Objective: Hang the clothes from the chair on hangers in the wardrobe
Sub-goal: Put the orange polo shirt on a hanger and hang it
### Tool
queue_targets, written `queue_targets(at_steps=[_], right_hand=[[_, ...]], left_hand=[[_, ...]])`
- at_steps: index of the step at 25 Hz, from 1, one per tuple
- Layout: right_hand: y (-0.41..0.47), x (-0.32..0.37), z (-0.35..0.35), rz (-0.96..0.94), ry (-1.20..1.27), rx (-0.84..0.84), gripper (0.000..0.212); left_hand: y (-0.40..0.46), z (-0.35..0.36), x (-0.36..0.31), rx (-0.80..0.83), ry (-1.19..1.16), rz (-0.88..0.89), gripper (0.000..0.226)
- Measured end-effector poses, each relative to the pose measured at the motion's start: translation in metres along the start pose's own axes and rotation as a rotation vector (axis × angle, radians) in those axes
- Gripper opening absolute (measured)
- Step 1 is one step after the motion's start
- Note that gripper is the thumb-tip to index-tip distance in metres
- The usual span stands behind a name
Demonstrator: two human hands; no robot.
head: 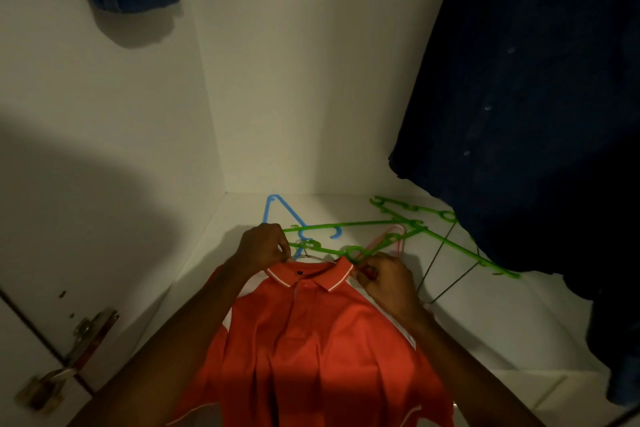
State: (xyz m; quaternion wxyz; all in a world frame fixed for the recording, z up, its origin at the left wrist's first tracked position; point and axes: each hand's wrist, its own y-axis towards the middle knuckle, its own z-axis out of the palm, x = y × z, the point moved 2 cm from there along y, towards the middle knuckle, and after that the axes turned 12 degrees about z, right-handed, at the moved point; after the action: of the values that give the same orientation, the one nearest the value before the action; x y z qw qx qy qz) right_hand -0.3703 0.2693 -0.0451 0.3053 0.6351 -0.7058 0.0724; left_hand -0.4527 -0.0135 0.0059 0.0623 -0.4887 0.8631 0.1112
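From my remote feed, the orange polo shirt (311,340) looked like matt knitted cloth with white piping on its collar. The green hangers (391,239), the blue hanger (280,208) and the pink hanger (393,236) were smooth, slightly glossy plastic. I saw matt white laminate on the wardrobe floor (485,322), dark denim-like cloth on the hanging shirt (519,80), and dull metal on the door hinge (86,333).

Down at your lower left you've got a brassy metal hinge (90,334) screwed onto the white side panel (104,97), with a second blurry bit of the same hardware (38,390) just below it. A couple of small dark marks (62,294) sit just above the hinge, and a big soft shadow (79,198) falls across that panel.
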Motion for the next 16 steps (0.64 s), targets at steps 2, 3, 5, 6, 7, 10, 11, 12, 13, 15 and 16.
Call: queue_targets(at_steps=[2, 3, 5, 6, 7, 10, 11, 12, 13, 15, 16], right_hand=[[-0.001, 0.001, -0.002, 0.016, 0.037, -0.013, 0.017], [-0.001, 0.001, -0.002, 0.043, 0.069, -0.008, 0.014], [0.001, -0.003, -0.001, 0.077, 0.135, -0.007, 0.014], [0.003, -0.005, -0.001, 0.087, 0.171, -0.005, 0.015], [0.003, -0.007, -0.002, 0.094, 0.196, -0.006, 0.015], [0.0, -0.005, -0.007, 0.013, 0.191, -0.11, 0.016], [-0.003, -0.002, -0.011, -0.023, 0.219, -0.148, 0.019], [-0.005, 0.001, -0.015, -0.043, 0.271, -0.163, 0.022], [-0.006, 0.004, -0.02, -0.047, 0.311, -0.161, 0.025], [-0.003, 0.007, -0.031, -0.041, 0.316, -0.144, 0.028], [-0.001, 0.007, -0.037, -0.026, 0.311, -0.138, 0.03]], left_hand=[[-0.002, 0.0, 0.0, 0.022, -0.073, -0.026, 0.008], [-0.003, 0.001, 0.0, 0.016, -0.146, -0.044, 0.008], [-0.005, -0.001, 0.0, -0.013, -0.283, -0.083, 0.01], [-0.005, -0.004, 0.001, -0.034, -0.331, -0.088, 0.012], [-0.005, -0.007, 0.004, -0.053, -0.381, -0.084, 0.014], [-0.006, -0.023, 0.004, -0.073, -0.525, -0.089, 0.021], [-0.007, -0.027, 0.004, -0.074, -0.544, -0.086, 0.022], [-0.007, -0.031, 0.002, -0.078, -0.542, -0.069, 0.021], [-0.008, -0.036, 0.001, -0.085, -0.549, -0.048, 0.017], [-0.009, -0.046, -0.006, -0.101, -0.558, -0.019, 0.01], [-0.011, -0.052, -0.009, -0.112, -0.554, -0.01, 0.01]])
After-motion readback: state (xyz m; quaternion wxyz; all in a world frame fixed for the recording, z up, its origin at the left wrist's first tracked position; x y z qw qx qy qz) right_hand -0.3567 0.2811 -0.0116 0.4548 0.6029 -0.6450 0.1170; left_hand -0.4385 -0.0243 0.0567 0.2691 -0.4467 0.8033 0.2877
